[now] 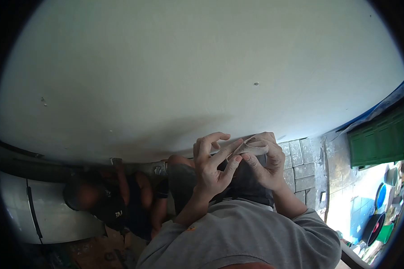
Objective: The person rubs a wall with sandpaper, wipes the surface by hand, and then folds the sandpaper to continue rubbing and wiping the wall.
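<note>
In front of my chest I hold a curled, dusty sheet of what looks like sandpaper (255,148) between both hands. My left hand (212,167) pinches its left edge between thumb and index finger, while the other fingers are bent and clear of it. My right hand (272,165) is closed around the right side of the curl, thumb pressed on its lower edge. Pale dust coats the fingers of both hands. Just beyond them rises a large pale wall (188,67) with a few small pits in its surface.
At lower left a co-worker (130,201) in a dark top is close to the wall, one arm raised to it. Beside that person is a white panel with a dark handle (58,208). Paving blocks (303,166), a green panel (377,141) and several basins (373,228) are at right.
</note>
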`<state>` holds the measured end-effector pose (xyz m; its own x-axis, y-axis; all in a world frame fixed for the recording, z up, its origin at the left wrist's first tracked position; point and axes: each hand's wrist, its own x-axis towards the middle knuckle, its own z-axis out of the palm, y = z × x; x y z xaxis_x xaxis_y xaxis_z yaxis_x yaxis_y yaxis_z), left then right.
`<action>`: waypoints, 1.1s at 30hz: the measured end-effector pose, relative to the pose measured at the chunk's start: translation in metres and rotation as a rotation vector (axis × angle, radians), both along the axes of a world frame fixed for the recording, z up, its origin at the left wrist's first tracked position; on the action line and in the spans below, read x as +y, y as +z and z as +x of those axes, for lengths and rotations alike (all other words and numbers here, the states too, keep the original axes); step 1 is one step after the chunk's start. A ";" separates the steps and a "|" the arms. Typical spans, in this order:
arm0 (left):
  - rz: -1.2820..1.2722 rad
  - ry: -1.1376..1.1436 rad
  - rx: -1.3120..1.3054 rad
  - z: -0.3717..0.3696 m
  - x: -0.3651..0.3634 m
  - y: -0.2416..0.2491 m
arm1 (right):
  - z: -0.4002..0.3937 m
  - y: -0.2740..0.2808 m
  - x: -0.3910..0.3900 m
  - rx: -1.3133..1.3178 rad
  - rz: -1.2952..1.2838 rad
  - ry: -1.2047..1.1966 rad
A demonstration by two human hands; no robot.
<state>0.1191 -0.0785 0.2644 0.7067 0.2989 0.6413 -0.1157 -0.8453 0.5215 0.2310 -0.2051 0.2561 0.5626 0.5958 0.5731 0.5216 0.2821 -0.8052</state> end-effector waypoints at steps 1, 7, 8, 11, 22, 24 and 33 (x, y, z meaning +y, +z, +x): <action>0.015 -0.015 0.003 -0.004 -0.001 -0.002 | -0.003 -0.001 0.001 0.003 0.015 -0.015; -0.464 -0.109 -0.021 -0.024 -0.009 -0.005 | -0.040 -0.005 0.023 0.377 0.298 -0.107; -0.511 -0.128 -0.024 -0.028 -0.009 -0.007 | -0.044 -0.005 0.021 0.471 0.262 0.000; -0.520 -0.119 -0.035 -0.035 -0.003 -0.012 | -0.038 -0.004 0.017 0.357 0.144 0.109; -0.611 0.106 -0.162 -0.086 0.022 -0.017 | 0.061 0.006 0.058 -0.082 0.245 -0.691; -0.497 0.177 -0.132 -0.099 0.029 -0.021 | 0.064 0.002 0.070 -0.060 0.364 -0.721; -0.628 0.112 -0.219 -0.112 0.047 -0.035 | 0.058 -0.005 0.086 -0.091 0.331 -0.840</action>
<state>0.0069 -0.0319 0.2293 0.5229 0.7260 0.4467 -0.2038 -0.4023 0.8925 0.2888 -0.1188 0.2513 0.6820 -0.1935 0.7053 0.7175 -0.0099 -0.6965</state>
